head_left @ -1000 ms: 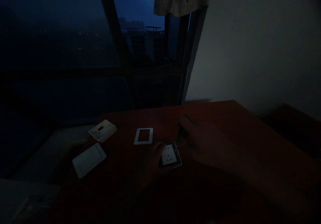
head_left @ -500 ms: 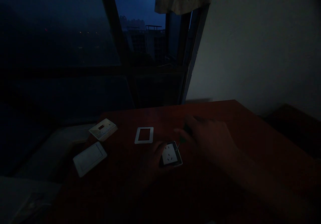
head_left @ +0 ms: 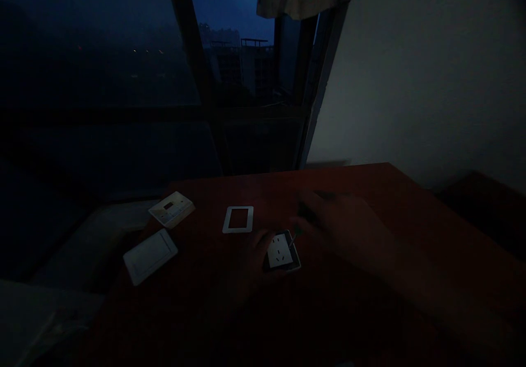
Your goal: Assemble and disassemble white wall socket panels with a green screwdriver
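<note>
A wall socket (head_left: 280,251) with a white slotted face and a dark surround lies on the reddish table. My left hand (head_left: 257,257) is closed around its left side, thumb along the upper edge and fingers at the lower edge. In my right hand (head_left: 324,216) is a screwdriver (head_left: 297,230) with a green handle, gripped in bent fingers. Its thin shaft slants down to the right part of the socket's surround; the exact spot its tip touches is too dark to make out. A white square frame (head_left: 226,222) lies flat just beyond my left hand.
At the table's left lie a white rectangular plate (head_left: 150,257) and, behind it, a pale box-like piece with openings (head_left: 171,209). The reddish table (head_left: 349,178) meets a window (head_left: 102,82) at the back. A pale wall (head_left: 411,82) rises on the right.
My right hand has shifted a little to the right and its fingers have turned about the screwdriver handle. The socket stays in my left hand. The whole view has drifted slightly.
</note>
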Tool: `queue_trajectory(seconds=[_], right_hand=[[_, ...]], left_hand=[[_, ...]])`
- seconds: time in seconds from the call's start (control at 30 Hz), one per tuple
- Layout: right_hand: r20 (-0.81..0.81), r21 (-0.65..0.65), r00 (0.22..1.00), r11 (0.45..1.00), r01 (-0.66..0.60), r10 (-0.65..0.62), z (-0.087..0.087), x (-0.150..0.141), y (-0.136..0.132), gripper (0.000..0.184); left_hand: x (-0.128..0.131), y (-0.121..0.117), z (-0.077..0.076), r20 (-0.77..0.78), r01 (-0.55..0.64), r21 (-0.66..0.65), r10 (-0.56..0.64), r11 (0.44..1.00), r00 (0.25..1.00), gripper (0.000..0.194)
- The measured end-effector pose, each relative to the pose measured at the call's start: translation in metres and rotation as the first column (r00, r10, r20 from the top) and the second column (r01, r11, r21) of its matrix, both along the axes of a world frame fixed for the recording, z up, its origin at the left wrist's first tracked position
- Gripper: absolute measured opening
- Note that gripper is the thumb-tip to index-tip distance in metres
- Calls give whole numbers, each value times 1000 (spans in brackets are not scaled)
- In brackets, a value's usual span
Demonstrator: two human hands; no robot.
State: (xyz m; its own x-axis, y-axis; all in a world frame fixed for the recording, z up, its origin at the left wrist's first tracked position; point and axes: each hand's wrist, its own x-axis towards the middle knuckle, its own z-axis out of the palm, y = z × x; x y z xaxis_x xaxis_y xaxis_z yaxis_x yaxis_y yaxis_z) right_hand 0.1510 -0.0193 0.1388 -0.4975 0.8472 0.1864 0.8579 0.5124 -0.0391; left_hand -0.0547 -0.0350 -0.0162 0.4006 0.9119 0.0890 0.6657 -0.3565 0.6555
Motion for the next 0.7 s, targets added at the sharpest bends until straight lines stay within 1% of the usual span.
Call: queue_trajectory(seconds=[0.13,0.23,0.3,0.4,0.47,0.53,0.57,0.6,0.63,0.67,0.7], right_hand=[[52,8,998,1000,26,-26,2,-6,-2,22],[83,64,992,994,91,-96,2,-13,-6,34],[70,84,991,991,106,-112,1,-15,-7,39],[-27,47,995,994,100,-99,-1,-5,-3,35],[-173,3,974,989,149,-146,-6,10,3,33],[-389,-64,896,976,207,-215,-15,28,11,32],[-498,-86,823,960,265,-272,-22,36,14,33],[-591,-139,741,946,293,-317,-31,44,16,34],[-677,-201,641,929,312,-362,-42,50,18,34],[-738,-285,537,910,300,-408,-54,54,18,32],[-780,-381,426,889,255,-457,-68,57,18,29]], left_hand=[[1,1,-3,-16,2,-7,-2,1000,1000,77],[0,3,-6,-25,10,-8,-10,1000,1000,79],[-1,3,-7,-18,12,-6,-13,1000,1000,80],[-2,1,-5,-14,17,-9,-17,1000,1000,79],[-2,0,-1,-14,23,-18,-23,1000,1000,80],[-4,1,4,-16,25,-25,-26,999,1000,83],[-6,1,7,-30,18,-18,-19,1000,999,83],[-10,2,9,-55,1,-2,-1,1000,998,81],[-15,2,12,-94,-27,22,29,999,995,75],[-21,1,15,-148,-63,53,70,997,987,66],[-29,-1,18,-206,-105,85,121,991,971,55]])
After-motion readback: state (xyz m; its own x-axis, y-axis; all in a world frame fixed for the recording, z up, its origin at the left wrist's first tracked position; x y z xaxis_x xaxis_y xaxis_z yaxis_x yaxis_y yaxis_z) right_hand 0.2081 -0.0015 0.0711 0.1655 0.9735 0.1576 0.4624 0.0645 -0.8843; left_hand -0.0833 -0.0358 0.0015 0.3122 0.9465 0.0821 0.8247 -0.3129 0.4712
